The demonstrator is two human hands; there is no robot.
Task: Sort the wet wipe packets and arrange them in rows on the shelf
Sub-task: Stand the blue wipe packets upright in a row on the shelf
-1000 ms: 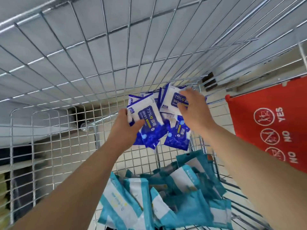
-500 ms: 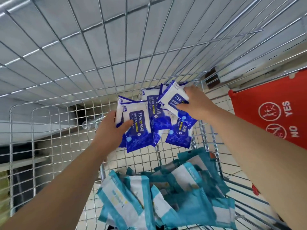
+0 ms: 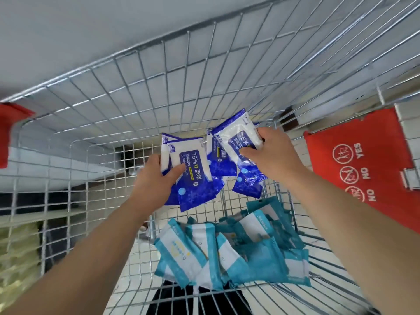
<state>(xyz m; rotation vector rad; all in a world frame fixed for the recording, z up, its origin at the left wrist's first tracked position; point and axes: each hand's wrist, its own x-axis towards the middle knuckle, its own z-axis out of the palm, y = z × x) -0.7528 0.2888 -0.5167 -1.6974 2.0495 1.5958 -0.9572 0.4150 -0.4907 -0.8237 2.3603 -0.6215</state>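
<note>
Left hand (image 3: 154,180), centre frame: thumb across the face of a small stack of blue packets (image 3: 193,164), fingers behind it. That's a pinch grip on the stack.

Right hand (image 3: 272,155), just right of centre: fingers curled round more of the blue ones, and the top packet (image 3: 236,137) is tilted with its white end up. A few more blue ones hang fanned out between and below both hands. I can't tell which hand carries each, or how many there are.

Both bunches are in the air inside the wire cart (image 3: 136,87), near its far wall. The teal packets (image 3: 227,251) lie in a loose heap on the cart floor at lower centre, well below my hands and untouched. A red flap (image 3: 363,155) with YES/NO pictograms is at the right edge.

Step, as I read it: I'm sorting. The blue ones are pulled out of the mix and the teal ones are left behind. Nothing is on a shelf yet, and the shelf isn't clearly in frame.

Next move:
- Bring the two bunches together and square the edges into one stack.
- Tighten the grip, because the film looks slick and the fanned ones could slip back into the teal heap.
- Lift clear of the cart rim and go to the shelf.
</note>
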